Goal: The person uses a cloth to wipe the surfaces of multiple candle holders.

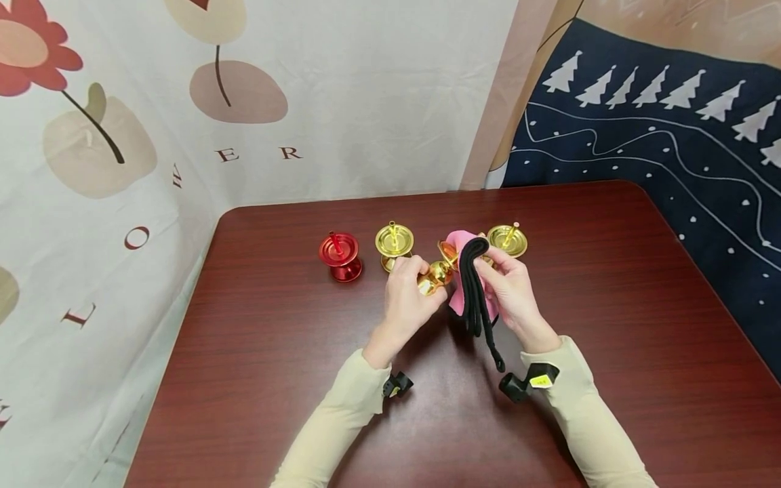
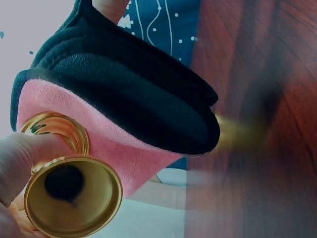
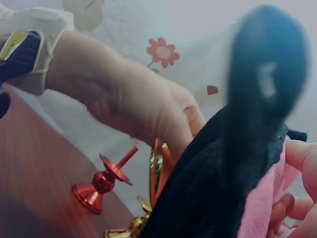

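two grips were noted: my left hand (image 1: pixel 405 293) held a tilted gold candlestick (image 1: pixel 438 272), nearer than two upright holders (image 1: pixel 394 240); my right hand (image 1: pixel 516 295) pinched pink-and-black fabric (image 1: pixel 472 288). steady hold, light pressure seemed advisable.

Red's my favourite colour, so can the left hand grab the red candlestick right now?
Probably not right now: the left hand is gripping a gold candlestick. Nothing seems to stand between that hand and the red candlestick, though, so with its fingers free it could likely get there.
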A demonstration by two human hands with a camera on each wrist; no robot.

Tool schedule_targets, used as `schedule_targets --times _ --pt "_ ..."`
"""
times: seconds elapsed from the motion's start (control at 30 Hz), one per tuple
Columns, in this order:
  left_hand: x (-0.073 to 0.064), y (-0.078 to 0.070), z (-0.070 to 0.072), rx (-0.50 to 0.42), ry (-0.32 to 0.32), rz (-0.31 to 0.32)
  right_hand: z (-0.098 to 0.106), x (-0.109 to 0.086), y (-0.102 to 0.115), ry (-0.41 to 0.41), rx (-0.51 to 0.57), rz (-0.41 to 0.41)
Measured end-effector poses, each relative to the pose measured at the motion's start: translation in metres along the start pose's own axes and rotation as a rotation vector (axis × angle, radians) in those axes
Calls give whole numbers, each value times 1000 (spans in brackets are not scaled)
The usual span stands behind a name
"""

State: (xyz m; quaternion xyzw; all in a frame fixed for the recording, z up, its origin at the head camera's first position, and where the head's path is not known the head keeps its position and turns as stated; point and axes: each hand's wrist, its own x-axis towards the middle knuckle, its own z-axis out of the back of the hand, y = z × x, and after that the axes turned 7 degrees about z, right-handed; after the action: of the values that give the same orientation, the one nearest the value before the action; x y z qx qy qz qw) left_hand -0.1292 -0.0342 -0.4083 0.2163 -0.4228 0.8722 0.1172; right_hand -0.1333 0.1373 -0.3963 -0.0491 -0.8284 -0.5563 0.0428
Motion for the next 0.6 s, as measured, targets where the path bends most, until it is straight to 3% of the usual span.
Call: schedule_targets --times 0.23,0.4,0.6 --pt "-1 0 0 84 -29 -88 -7 4 1 -63 -89 -16" --pt "-2 1 2 120 -21 -95 -14 6 -4 -137 -115 2" --pt "1 4 4 133 -9 -96 -15 8 -5 -148 -122 2"
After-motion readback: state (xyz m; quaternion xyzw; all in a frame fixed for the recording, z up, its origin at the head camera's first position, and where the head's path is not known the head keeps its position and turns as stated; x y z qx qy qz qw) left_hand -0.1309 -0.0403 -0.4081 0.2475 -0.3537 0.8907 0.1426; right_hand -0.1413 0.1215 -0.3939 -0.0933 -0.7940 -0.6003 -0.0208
